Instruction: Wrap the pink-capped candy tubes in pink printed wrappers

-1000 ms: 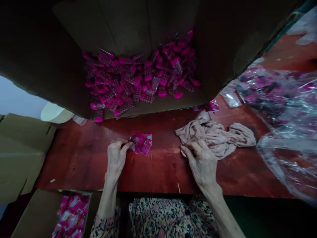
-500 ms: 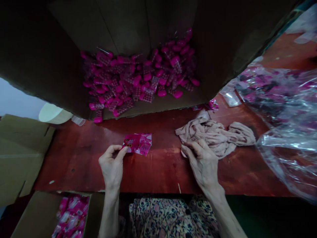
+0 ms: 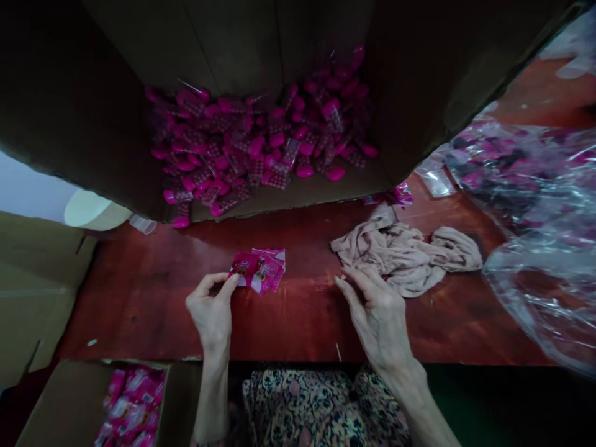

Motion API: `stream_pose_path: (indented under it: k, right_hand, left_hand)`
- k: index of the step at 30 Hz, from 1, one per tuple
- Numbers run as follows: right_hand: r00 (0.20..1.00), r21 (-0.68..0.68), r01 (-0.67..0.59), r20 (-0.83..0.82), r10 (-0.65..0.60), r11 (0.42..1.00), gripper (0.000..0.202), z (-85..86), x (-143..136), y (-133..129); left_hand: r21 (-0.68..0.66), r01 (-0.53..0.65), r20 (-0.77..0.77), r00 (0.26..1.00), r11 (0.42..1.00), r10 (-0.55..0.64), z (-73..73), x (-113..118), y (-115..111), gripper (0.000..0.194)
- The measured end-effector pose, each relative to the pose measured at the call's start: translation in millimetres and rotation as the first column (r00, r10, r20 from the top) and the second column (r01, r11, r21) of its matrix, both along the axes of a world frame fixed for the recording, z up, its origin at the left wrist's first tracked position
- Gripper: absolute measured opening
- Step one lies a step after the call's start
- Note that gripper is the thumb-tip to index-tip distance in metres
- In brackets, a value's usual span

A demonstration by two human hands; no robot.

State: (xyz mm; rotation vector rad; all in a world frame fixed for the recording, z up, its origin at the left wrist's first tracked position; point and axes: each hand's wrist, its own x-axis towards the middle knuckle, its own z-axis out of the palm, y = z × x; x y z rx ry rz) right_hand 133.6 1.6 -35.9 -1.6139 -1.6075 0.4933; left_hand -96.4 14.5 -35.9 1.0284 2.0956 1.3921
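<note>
Near the middle of the red table, my left hand [image 3: 212, 310] pinches the left end of a small fan of pink printed packets [image 3: 267, 270] between thumb and finger. To the right, my right hand [image 3: 379, 310] is held over the table just in front of a crumpled beige cloth [image 3: 405, 248]. Its thumb and forefinger are slightly apart at the tips, and nothing can be made out between them.
Behind the hands a large cardboard box [image 3: 274, 202] holds many pink-capped packs [image 3: 256, 146]. A clear plastic bag [image 3: 535, 261] lies at the right. Pink packets [image 3: 135, 403] fill a lower box at the left. A pale round container [image 3: 95, 211] stands at the back left.
The packets in my left hand have spread a little, one now angled lower. My right hand's thumb and forefinger have parted slightly, and the hand has shifted a little left.
</note>
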Motion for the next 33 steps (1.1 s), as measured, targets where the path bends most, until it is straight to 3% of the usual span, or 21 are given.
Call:
stream_pose_path:
  k: [5, 8, 10, 13, 18, 26, 30, 33]
  right_hand:
    - [0.956, -0.126, -0.068, -0.292, 0.028, 0.99, 0.018, 10.5, -19, -3]
    - [0.858, -0.233, -0.187, -0.512, 0.043, 0.954, 0.025, 13.5, -40, -8]
    - [0.811, -0.278, -0.235, -0.585, 0.03, 0.931, 0.017, 11.6, -50, -10]
    - [0.805, -0.301, -0.236, -0.593, 0.013, 0.924, 0.017, 5.4, -56, -13]
    - [0.814, -0.285, -0.35, -0.564, 0.14, 0.892, 0.02, 1.5, -54, -13]
    - [0.737, -0.258, -0.453, -0.647, 0.195, 0.854, 0.009, 9.8, -56, -10]
    - [0.717, -0.31, -0.421, -0.689, 0.104, 0.852, 0.017, 10.7, -62, -11]
    - [0.732, -0.305, -0.428, -0.669, 0.128, 0.851, 0.025, 10.6, -65, -15]
  left_hand:
    - [0.026, -0.033, 0.419, 0.908, 0.999, 0.019, 12.0, 31, -10, 0.016]
    - [0.008, 0.033, 0.574, 0.818, 0.999, -0.032, 14.1, 59, -24, 0.02]
    - [0.005, 0.055, 0.635, 0.771, 0.998, -0.046, 12.9, 71, -32, 0.014]
    - [0.004, 0.094, 0.683, 0.727, 0.996, -0.072, 10.5, 74, -36, 0.012]
    - [-0.032, 0.218, 0.7, 0.701, 0.975, -0.134, 8.3, 62, -32, 0.015]
    - [-0.008, 0.068, 0.685, 0.727, 0.998, -0.045, 7.4, 62, -28, 0.014]
    - [-0.028, 0.049, 0.761, 0.648, 0.998, -0.01, 11.1, 62, -25, 0.015]
    - [-0.049, 0.062, 0.814, 0.581, 0.997, 0.004, 13.0, 58, -28, 0.016]
